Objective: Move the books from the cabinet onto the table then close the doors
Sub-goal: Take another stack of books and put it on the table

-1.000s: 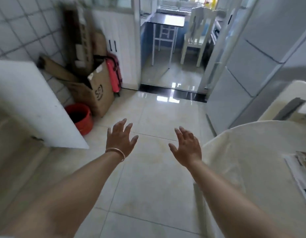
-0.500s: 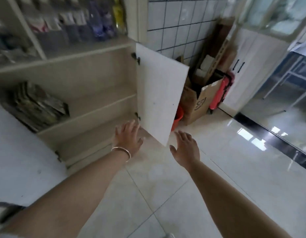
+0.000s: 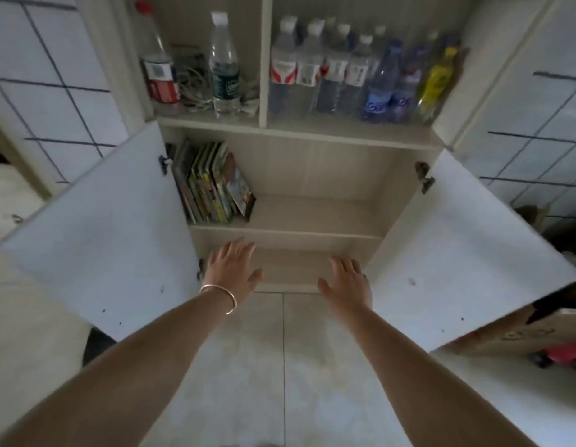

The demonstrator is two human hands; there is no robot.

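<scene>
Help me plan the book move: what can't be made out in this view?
- Books: head view; blur hides titles and exact count.
- Table: outside the frame, so its place is unknown.
- Lower shelf: the left hand and right hand cover part of it.
- Cardboard box: mostly behind the right door.

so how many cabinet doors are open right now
2. The left door swings out beside the books; the right door swings out on the other side. No other doors are in view.
</scene>
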